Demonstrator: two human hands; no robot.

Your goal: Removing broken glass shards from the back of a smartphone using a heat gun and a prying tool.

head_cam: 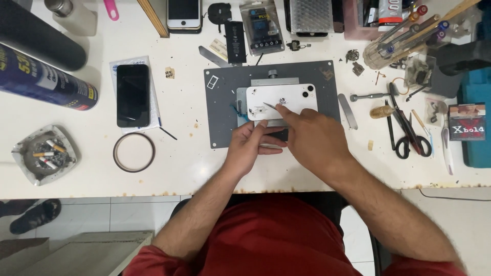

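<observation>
- White phone point(282, 100), lying back-up on a clamp fixture in the middle of the grey work mat point(217, 128) on the desk point(184, 163). It looks light, rigid and glossy, so probably slippery. The back panel is likely brittle, so I'd judge it best held by its long edges, not pressed in the middle.
- Left hand point(249, 148) comes in from below, wrist low, fingers loosely curled against the phone's near edge and the fixture, steadying rather than gripping.
- Right hand point(312, 137) crosses over the left, forearm angled in from the right, pinching thin metal tweezers point(270, 106) whose tip rests on the phone's back near its centre.
- Black phone point(132, 95) lies well apart to the left. Scissors point(408, 134) lie off to the right.
</observation>
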